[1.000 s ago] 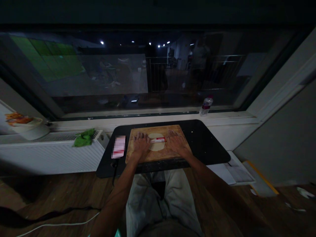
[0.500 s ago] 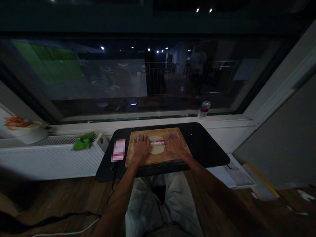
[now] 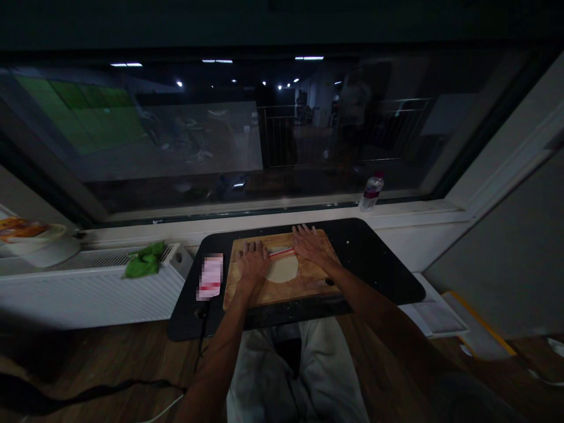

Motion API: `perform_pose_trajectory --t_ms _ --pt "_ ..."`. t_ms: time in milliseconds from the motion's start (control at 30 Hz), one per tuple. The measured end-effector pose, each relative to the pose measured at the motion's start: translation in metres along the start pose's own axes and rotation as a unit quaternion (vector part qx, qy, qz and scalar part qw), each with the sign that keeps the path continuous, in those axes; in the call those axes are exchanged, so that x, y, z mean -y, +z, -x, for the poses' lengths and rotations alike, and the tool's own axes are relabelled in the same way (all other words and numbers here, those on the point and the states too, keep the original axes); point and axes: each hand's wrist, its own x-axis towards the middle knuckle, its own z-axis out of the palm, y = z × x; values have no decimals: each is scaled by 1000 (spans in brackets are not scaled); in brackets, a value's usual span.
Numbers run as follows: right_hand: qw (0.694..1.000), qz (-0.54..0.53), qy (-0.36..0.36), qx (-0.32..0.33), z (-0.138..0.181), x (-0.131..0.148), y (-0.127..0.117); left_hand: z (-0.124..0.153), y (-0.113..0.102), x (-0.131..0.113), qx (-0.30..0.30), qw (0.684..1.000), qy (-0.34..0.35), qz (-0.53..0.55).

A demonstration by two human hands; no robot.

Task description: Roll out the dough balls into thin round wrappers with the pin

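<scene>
A flat round of dough (image 3: 283,272) lies on a wooden cutting board (image 3: 275,292). Across its far edge runs a slim rolling pin (image 3: 281,253) with a red and white middle. My left hand (image 3: 254,259) rests palm down over the pin's left end, fingers stretched forward. Over the right end lies my right hand (image 3: 309,243), also flat, its fingers spread and reaching to the board's far edge. Both palms hide the ends of the pin. Pale flour or dough coats the fingers.
The board sits on a black table (image 3: 376,264), with a blurred pink-and-white object (image 3: 210,276) left of it. A water bottle (image 3: 372,191) stands on the windowsill. A green bag (image 3: 145,259) lies on the white radiator (image 3: 106,294). A cable hangs at the table's left front.
Both hands have rolled the pin away from me, from the middle of the dough to its far edge. The right hand reaches further forward. The view has shifted slightly.
</scene>
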Motion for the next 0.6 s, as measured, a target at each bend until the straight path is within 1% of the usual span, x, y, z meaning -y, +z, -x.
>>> perform_pose_trajectory --t_ms 133,333,467,600 --pt "1000 -7 1 -22 2 1 4 2 -1 0 -3 1000 1 -5" --pt "999 -10 8 -40 26 0 10 9 -6 -1 22 1000 3 -14" --pt "999 0 15 -39 41 2 12 12 -7 0 22 1000 15 -14" --pt "998 1 8 -57 53 4 13 15 -8 0 25 999 14 -16"
